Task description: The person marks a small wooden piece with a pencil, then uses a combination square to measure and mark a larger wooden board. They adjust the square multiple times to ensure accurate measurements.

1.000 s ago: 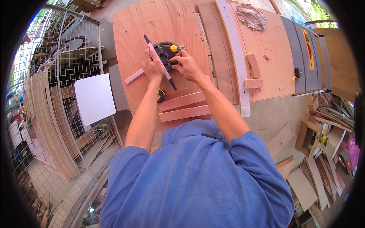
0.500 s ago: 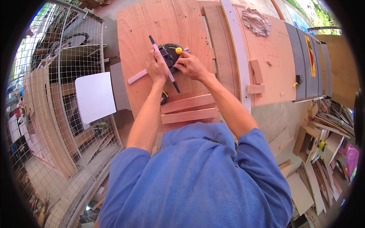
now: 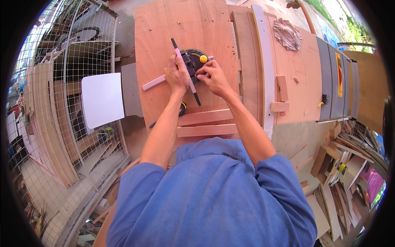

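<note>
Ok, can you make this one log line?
left hand: holding bar | right hand: at black disc | yellow knob: near right hand

Black tool (image 3: 189, 65) with yellow knob (image 3: 203, 59)

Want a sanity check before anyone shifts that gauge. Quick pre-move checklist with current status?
1. Left hand gripping the gauge: ok.
2. Right hand at the gauge: ok, fingertips by its dark plate; whether they pinch a part, cannot tell.
3. Yellow knob tight: cannot tell.
4. Two wood strips apart from the gauge: ok, they lie nearer the person.
5. Tape measure fully in sight: not ok, left arm partly hides it.
</note>
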The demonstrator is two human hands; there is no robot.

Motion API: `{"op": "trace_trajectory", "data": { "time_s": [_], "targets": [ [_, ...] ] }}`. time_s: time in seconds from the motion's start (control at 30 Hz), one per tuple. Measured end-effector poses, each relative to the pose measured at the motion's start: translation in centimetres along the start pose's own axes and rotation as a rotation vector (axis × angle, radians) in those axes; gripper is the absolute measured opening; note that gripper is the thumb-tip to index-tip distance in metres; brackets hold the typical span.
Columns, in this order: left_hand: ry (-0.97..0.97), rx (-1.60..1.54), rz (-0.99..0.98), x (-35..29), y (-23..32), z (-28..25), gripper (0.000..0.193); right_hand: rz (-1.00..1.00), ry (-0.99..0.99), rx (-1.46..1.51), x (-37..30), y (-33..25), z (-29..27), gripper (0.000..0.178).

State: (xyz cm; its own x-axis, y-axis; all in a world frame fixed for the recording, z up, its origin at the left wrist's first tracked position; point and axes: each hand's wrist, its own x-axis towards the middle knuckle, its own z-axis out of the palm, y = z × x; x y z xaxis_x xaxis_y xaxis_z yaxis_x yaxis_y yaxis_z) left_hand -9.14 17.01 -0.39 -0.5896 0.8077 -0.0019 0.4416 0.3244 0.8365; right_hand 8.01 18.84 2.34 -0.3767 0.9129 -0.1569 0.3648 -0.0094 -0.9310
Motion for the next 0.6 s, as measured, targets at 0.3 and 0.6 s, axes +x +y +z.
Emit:
{"op": "trace_trajectory", "data": {
  "time_s": [0.3,0.6],
  "targets": [
    [0.048,-0.094,0.086,-0.5,-0.9,0.4,0.045,-0.128,0.097,-0.269,0.1,1.2,2.1,0.021],
    [0.032,-0.038,0.025,0.2,-0.7,0.1,0.044,0.079,0.076,0.027,-0.8,-1.4,0.9,0.018]
  ]
}}
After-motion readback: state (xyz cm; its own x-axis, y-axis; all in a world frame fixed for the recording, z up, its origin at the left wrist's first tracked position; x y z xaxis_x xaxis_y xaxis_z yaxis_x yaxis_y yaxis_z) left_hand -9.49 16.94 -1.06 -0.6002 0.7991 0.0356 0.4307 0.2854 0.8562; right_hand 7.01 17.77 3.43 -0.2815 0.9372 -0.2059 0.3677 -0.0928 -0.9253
